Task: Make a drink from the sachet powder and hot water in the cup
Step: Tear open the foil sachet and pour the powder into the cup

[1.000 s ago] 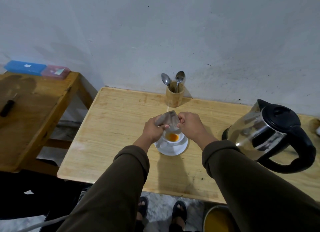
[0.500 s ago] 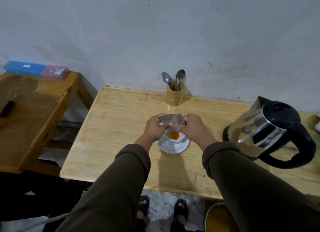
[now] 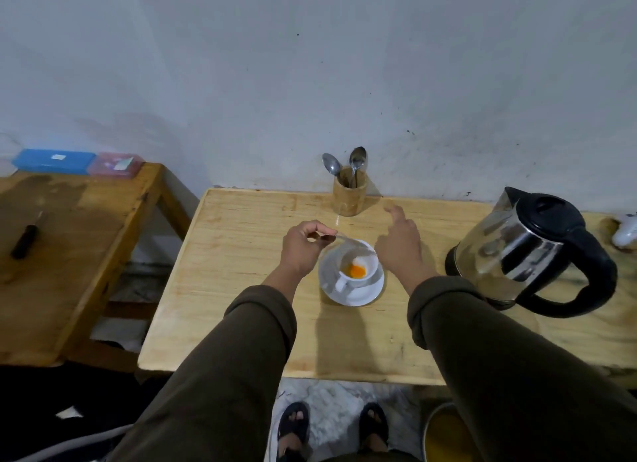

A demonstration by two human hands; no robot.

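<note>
A moment ago both hands pinched the small silvery sachet point(image 3: 339, 244) over the white cup point(image 3: 356, 271); now the right hand point(image 3: 400, 244) has let go and reaches, blurred, with its fingers loosely spread, toward the bamboo holder with two metal spoons point(image 3: 349, 192) at the back of the pale wooden counter point(image 3: 241, 254). The left hand point(image 3: 301, 246) alone keeps the sachet, pinched between thumb and fingertips, tilted over the cup's rim. The cup stands on its white saucer point(image 3: 351, 294) mid-counter, with a heap of orange powder point(image 3: 357, 271) in its bottom. To my eye the emptying is done, and the free hand is likely after a spoon. The steel kettle with the black handle point(image 3: 531, 254) stands untouched to the right, so the hot water is yet to come.
</note>
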